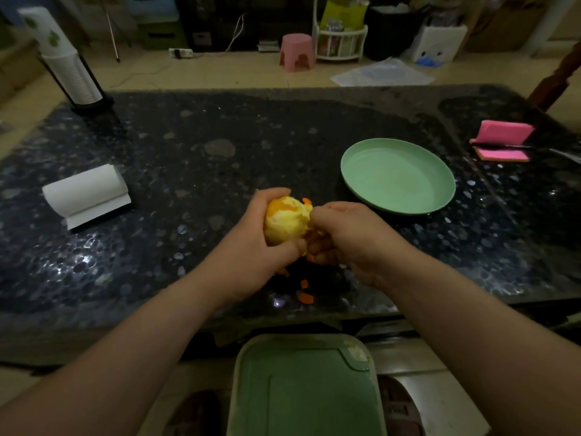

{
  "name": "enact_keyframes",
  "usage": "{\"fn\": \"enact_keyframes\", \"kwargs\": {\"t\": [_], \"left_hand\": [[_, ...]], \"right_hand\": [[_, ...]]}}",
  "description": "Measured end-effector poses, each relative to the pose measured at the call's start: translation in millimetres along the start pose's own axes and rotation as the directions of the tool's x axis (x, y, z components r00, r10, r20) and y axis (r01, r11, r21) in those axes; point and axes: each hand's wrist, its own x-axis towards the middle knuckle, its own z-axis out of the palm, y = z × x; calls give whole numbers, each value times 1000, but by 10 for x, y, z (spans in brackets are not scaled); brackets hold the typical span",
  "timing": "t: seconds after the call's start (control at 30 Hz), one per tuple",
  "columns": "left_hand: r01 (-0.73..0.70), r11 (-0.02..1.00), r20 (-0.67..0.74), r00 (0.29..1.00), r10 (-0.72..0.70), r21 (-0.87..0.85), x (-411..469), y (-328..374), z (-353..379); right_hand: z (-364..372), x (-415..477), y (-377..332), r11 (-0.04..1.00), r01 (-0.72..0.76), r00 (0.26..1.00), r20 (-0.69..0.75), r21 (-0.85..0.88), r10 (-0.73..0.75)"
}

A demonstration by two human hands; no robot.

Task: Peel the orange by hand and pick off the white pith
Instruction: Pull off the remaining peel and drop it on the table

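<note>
A mostly peeled orange [286,220], pale with white pith and a patch of orange skin on top, is held above the dark table. My left hand [251,243] grips it from the left and below. Against the orange's right side my right hand [342,237] has its fingers curled, pinching a strip of peel there. Small orange peel scraps [305,292] lie on the table beneath my hands.
A green plate [397,176] sits on the speckled table [188,158] to the right. A white paper roll [86,195] lies at left, a cup dispenser [67,62] at the back left, pink sponges [503,140] at far right. A green bin lid [305,388] is below the table edge.
</note>
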Motion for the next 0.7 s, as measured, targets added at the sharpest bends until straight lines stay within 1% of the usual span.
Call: {"fn": "enact_keyframes", "kwargs": {"t": [0.03, 0.07, 0.1, 0.17, 0.2, 0.27, 0.33, 0.4, 0.47, 0.57, 0.63, 0.7], "left_hand": [[-13, 1000, 2, 1000, 13, 28, 2, -14, -8], [-1, 1000, -7, 1000, 1, -22, 10, -10, -14], [32, 991, -22, 999, -35, -134, 21, 2, -21], [105, 916, -22, 992, -123, -387, 42, 33, -27], [129, 872, -13, 988, -153, -473, 53, 36, -34], [145, 825, 8, 986, -167, -546, 60, 37, -55], [137, 842, 12, 988, -153, -522, 58, 36, -72], [110, 871, -7, 992, -129, -479, 45, 45, -76], [80, 894, -23, 995, -101, -440, 39, 44, -61], [65, 939, -15, 997, -74, -337, 18, 50, -63], [54, 970, 6, 998, -54, -238, -4, 72, -92], [50, 985, 55, 998, -42, -165, -26, 94, -134]], "right_hand": [[-19, 0, -6, 1000, -17, 1000, 22, -15, 17], [-34, -5, -17, 1000, -29, 998, 46, -10, 29], [-56, -19, -36, 999, -39, 997, 69, 16, 38], [-118, -58, -85, 997, -36, 995, 94, 65, 30], [-152, -84, -107, 999, 4, 996, 87, 44, -8], [-206, -137, -121, 982, 153, 987, 58, -109, -147], [-215, -174, -109, 928, 285, 958, 59, -240, -279], [-199, -173, -100, 900, 342, 939, 56, -270, -340], [-193, -161, -95, 878, 370, 926, 39, -304, -376], [-198, -154, -90, 809, 402, 906, 59, -428, -419], [-205, -171, -86, 756, 411, 899, 88, -509, -430], [-220, -182, -85, 708, 419, 892, 113, -569, -437]]}}
